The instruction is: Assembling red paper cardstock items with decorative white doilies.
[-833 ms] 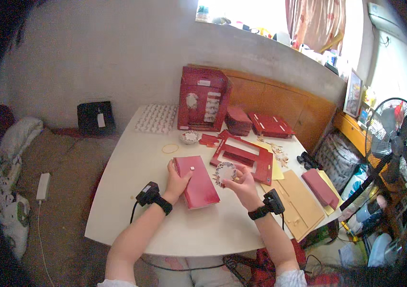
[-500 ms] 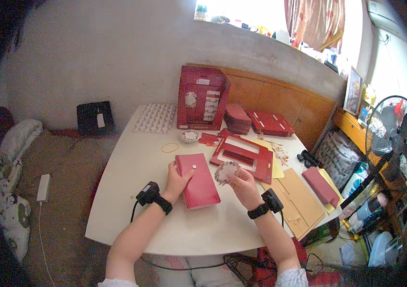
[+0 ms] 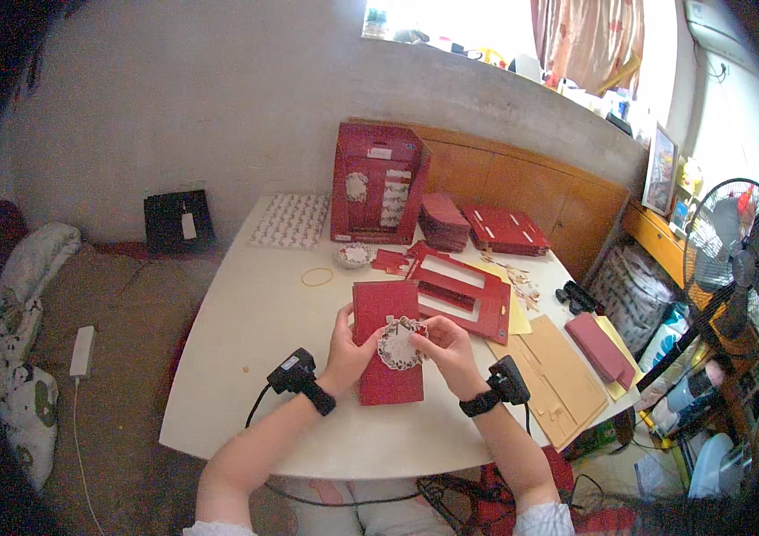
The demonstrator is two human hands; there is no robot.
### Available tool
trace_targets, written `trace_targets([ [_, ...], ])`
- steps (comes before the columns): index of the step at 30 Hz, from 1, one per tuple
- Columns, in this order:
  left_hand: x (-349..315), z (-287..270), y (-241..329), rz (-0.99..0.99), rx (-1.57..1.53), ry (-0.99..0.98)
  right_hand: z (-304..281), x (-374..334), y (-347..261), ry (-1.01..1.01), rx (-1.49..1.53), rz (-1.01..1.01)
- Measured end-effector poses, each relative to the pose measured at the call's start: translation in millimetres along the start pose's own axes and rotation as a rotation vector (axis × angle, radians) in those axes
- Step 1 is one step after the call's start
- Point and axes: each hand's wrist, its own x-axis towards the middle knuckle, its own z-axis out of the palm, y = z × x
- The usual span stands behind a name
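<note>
My left hand [image 3: 349, 352] is closed on the left side of a long red cardboard piece [image 3: 392, 388], its thumb by the edge of a round paper cutout. That round paper cutout [image 3: 403, 347], whitish with a dark scalloped rim, lies over the middle of the red piece. My right hand [image 3: 449, 352] pinches the cutout at its right edge. Whether the cutout touches the red card all over, I cannot tell. A pile of similar round cutouts [image 3: 354, 255] sits farther back on the white table [image 3: 290, 420].
Behind stands an upright red display box [image 3: 378, 192], beside stacked red cards [image 3: 444, 221] and red panels [image 3: 506, 230]. A red window frame [image 3: 485, 308] lies right of centre, near tan cardboard sheets [image 3: 551, 380]. Farther left are a rubber band [image 3: 317, 277] and a patterned sheet [image 3: 289, 221]. A fan [image 3: 737, 259] stands right.
My right hand has brought the round cutout leftward onto the red piece. My left hand and the red piece have shifted right and turned more upright; the small white square on it is now hidden.
</note>
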Motion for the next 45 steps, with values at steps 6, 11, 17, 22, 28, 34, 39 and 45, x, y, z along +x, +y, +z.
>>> trace_targets([
  [6, -5, 5, 7, -0.117, -0.079, -0.076, 4, -1, -8, 0.141, -0.029, 0.025],
  [11, -8, 9, 11, -0.17, -0.248, -0.06, 3, -1, -7, 0.146, 0.008, 0.008],
  [17, -11, 11, 8, -0.181, -0.332, -0.032, 6, -3, -7, 0.149, -0.089, -0.02],
  [22, -14, 13, 15, -0.25, -0.473, -0.045, 8, -3, -8, 0.178, -0.156, -0.011],
  [28, -16, 16, 25, -0.241, -0.476, -0.033, 8, -3, -3, 0.222, -0.314, -0.108],
  [34, -18, 16, 29, -0.264, -0.507, -0.006, 10, -5, -6, 0.276, -0.392, -0.106],
  [39, -19, 17, 26, -0.218, -0.279, -0.029, 11, -7, -9, 0.341, -0.657, -0.26],
  [45, -12, 13, 27, -0.248, -0.233, -0.014, 10, -2, -1, 0.29, -0.595, -0.42],
])
